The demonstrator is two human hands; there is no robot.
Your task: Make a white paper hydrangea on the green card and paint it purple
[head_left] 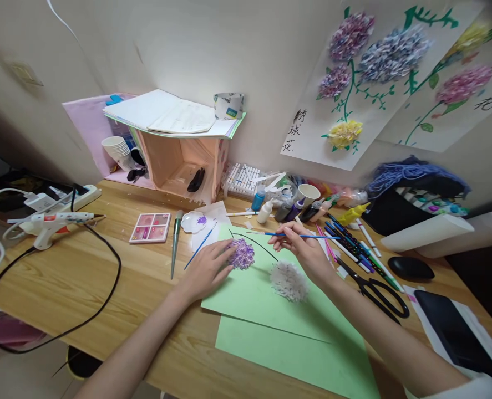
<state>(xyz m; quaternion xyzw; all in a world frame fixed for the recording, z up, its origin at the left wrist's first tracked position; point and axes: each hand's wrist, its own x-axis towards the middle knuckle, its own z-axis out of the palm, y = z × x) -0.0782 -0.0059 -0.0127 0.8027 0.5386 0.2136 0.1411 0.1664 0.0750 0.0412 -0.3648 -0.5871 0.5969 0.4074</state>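
My right hand (pixel 293 244) pinches a thin blue paintbrush (pixel 270 234) above green paper (pixel 246 305); its tip points left, over a dark curved stem line (pixel 256 241). My left hand (pixel 206 269) lies palm down with fingers spread, its fingertips touching the edge of a purple paper flower (pixel 242 254) on the sheet. Lower right of that sits a white, fluffy flower (pixel 288 281), under my right wrist. A second blue brush (pixel 201 245) rests left of the paper, near a white palette (pixel 193 221) holding a dab of purple paint.
To the left are a makeup palette (pixel 150 228), a large brush (pixel 176 244) and a glue gun (pixel 54 224) with cables. Paint bottles (pixel 265 211) stand behind the paper. Markers (pixel 349 244), black scissors (pixel 379 293), a mouse (pixel 411 268) and a phone (pixel 449 327) lie right.
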